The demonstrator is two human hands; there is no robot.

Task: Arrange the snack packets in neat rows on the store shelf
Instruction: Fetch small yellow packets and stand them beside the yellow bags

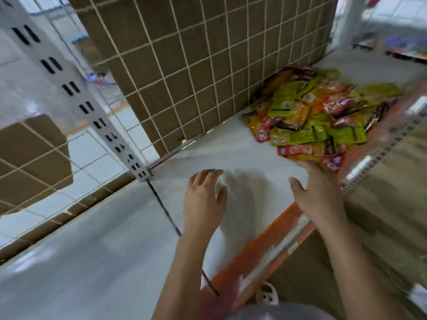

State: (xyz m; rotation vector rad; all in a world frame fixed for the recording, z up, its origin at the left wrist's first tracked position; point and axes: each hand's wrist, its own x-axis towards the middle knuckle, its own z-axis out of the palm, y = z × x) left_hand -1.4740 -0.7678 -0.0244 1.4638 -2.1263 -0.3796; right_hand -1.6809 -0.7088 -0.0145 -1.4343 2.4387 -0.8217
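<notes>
Head view, blurred by motion. At far left a white slotted upright (pixel 76 88) rises from the back corner of the shelf (pixel 231 146). Next to it stands the back panel, a wire grid (pixel 196 54) with brown cardboard behind it. The shelf surface is white.

The left hand (pixel 203 197) is over the bare white surface, near the middle. Its fingers are loosely curled and it holds nothing. Whether it touches the shelf I cannot tell.

An orange price rail (pixel 265 245) runs along the shelf's front edge, below the right forearm.

The right hand (pixel 318 188) reaches forward with the thumb spread wide and the fingers stretched out. Its fingertips meet the near edge of the snack packets (pixel 318 114); it grips none.

The packets, green, red and orange, lie in a loose overlapping heap on the right part of the shelf, against the wire grid.
</notes>
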